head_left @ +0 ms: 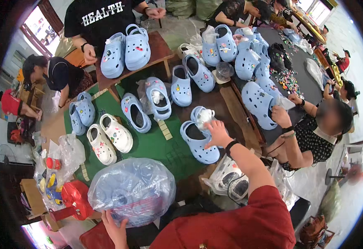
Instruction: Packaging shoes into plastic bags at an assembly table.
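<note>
My right hand (217,133) reaches out over a pair of light blue clogs (198,141) on the table, its fingers resting on the clog stuffed with white paper (203,116). My left hand (114,227) grips the lower edge of a large clear plastic bag (133,189) full of blue clogs, near the table's front edge. A black band sits on my right wrist, and my sleeves are red.
Many light blue clogs (156,97) and a white pair (109,139) lie on the green mat (148,145) and brown table. Several other people sit or stand around. A dark table (304,79) at right holds small colourful charms. Bags and a red object (73,199) sit at the left.
</note>
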{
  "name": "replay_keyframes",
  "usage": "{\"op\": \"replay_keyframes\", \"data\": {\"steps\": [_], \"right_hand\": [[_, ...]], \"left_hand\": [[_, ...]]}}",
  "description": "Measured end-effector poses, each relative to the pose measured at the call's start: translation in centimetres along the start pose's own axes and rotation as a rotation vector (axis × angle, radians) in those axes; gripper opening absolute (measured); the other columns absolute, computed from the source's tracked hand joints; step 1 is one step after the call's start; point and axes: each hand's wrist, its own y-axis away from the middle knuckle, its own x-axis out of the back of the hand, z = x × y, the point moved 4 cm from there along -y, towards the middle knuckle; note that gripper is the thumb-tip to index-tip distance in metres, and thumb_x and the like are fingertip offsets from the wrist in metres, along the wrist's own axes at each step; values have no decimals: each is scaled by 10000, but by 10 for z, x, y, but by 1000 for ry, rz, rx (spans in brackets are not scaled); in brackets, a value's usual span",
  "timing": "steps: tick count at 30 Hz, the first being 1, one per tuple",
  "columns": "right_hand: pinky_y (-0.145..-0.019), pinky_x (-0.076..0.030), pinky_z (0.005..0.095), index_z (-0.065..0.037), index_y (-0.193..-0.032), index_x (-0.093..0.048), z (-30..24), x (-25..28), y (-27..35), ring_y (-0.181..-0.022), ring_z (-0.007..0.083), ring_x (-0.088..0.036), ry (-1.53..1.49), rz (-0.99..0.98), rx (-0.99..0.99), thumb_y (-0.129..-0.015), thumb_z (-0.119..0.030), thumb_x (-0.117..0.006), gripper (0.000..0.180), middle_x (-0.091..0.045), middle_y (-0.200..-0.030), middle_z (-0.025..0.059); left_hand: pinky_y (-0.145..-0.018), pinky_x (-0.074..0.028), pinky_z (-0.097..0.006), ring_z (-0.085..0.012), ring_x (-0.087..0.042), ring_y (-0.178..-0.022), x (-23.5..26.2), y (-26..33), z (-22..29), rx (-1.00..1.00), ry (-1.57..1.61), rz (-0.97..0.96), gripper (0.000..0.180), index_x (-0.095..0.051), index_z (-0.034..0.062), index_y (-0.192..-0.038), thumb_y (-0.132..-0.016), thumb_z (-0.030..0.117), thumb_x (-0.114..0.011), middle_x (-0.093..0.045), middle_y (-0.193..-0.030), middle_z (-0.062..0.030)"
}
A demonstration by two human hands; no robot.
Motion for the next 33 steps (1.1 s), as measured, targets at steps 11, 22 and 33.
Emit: {"op": "replay_keyframes", "data": {"steps": [11,22,33], "right_hand": [[-904,-361,497,-149,-1041,-650,-33,-18,3,-1107,372,-461,-24,52,83,-558,-462,-835,605,-505,-1139,159],[-887,-377,446,-152,-845,-716,-48,-12,6,-1067,328,-483,-29,38,183,-629,-409,-802,347,-537,-1058,114],[-800,-454,456,-117,-736,-633,-62,-29,12,-916,321,-560,-310,220,62,-702,-279,-761,209,-535,-867,102]], "left_hand": [[-1062,-347,-484,-458,-368,-1309,-1,0,-2,49,-24,-16,826,-387,-17,-1386,-698,150,-814,-353,-1437,-252],[-1051,-360,-471,-449,-401,-1273,4,0,12,33,13,11,813,-401,-22,-1370,-698,161,-821,-384,-1393,-243],[-1039,-391,-451,-454,-451,-1228,14,-6,22,-52,-63,2,796,-436,-65,-1368,-781,321,-810,-446,-1339,-293]]}}
